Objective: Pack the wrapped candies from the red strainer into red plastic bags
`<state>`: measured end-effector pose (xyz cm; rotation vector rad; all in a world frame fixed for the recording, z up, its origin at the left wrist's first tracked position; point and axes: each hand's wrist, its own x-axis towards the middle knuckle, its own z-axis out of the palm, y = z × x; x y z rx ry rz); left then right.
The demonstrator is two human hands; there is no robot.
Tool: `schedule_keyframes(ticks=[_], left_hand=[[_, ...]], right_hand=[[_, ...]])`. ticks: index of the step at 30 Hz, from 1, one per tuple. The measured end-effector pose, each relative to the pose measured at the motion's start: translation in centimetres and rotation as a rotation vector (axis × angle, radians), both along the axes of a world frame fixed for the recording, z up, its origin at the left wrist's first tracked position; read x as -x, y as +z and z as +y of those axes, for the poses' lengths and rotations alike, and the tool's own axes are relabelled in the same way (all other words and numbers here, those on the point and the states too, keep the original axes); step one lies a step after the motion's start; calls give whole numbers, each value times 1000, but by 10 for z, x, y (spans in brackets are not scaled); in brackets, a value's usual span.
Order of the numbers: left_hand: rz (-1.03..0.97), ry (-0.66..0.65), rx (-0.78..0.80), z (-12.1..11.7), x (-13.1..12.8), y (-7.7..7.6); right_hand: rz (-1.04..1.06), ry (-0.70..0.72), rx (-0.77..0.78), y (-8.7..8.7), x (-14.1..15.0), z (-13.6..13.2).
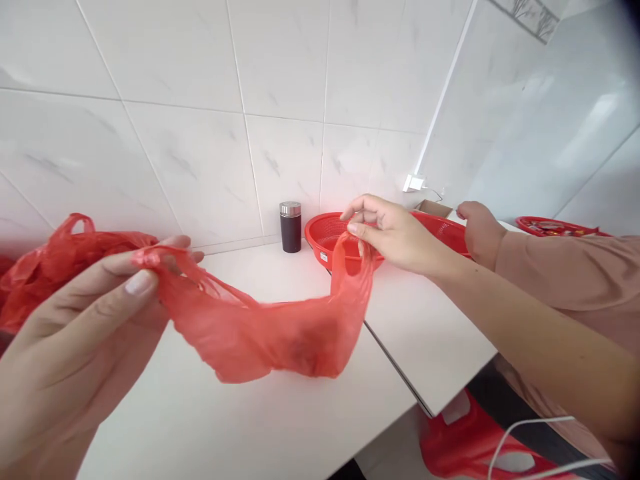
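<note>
A thin red plastic bag (240,333) hangs stretched between my two hands above the white table. My left hand (95,333) pinches one of its handles between thumb and fingers at the left. At the right, my right hand (387,230) grips the other handle, held up in front of a red basket. Something dark shows through the film near the bag's lower right; its kind cannot be made out. Behind my left hand lies a heap of red plastic bags (75,257).
A black tumbler (291,230) with a silver lid stands by the tiled wall. Red baskets (316,243) sit to its right. A person in a pink sleeve (555,270) works at the right, near another red basket (530,223). A red stool (450,433) is below the table edge.
</note>
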<state>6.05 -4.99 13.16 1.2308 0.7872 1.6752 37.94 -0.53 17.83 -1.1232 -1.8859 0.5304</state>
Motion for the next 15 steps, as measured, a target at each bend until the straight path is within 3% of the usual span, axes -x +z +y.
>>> schedule_keyframes(ticks=[3, 8, 11, 15], left_hand=[[22, -16, -60, -1, -5, 4], [156, -67, 84, 0, -16, 15], [182, -127, 129, 7, -12, 6], [284, -250, 243, 14, -5, -16]], right_hand=[[-71, 14, -90, 15, 10, -3], [-95, 138, -168, 37, 40, -1], [-30, 213, -136, 37, 65, 1], [-51, 536, -34, 29, 101, -4]])
